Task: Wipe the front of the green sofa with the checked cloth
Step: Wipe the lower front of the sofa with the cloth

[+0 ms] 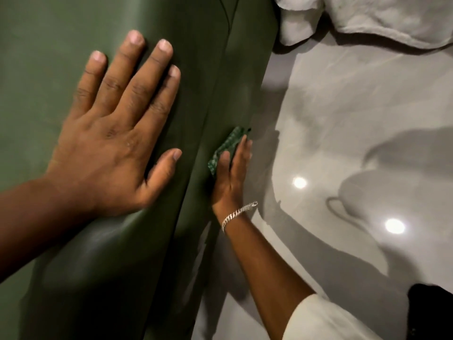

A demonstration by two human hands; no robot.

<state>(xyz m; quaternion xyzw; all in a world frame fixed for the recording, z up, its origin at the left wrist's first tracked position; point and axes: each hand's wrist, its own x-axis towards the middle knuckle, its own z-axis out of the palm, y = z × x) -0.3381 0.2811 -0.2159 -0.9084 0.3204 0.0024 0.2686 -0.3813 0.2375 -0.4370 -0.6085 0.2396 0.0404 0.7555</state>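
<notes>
The green sofa [49,33] fills the left half of the head view, with its front face [230,82] dropping towards the floor. My left hand [115,128] lies flat on the sofa's top, fingers spread, holding nothing. Lower down, my right hand [231,173] presses the green checked cloth [226,146] against the sofa's front face, close to the floor. Most of the cloth is hidden under the fingers. A silver chain bracelet [239,213] circles the right wrist.
A glossy grey floor [343,106] runs along the right, with two bright light reflections. A white fluffy rug [367,18] lies at the top right. A dark object [431,312] sits at the bottom right corner.
</notes>
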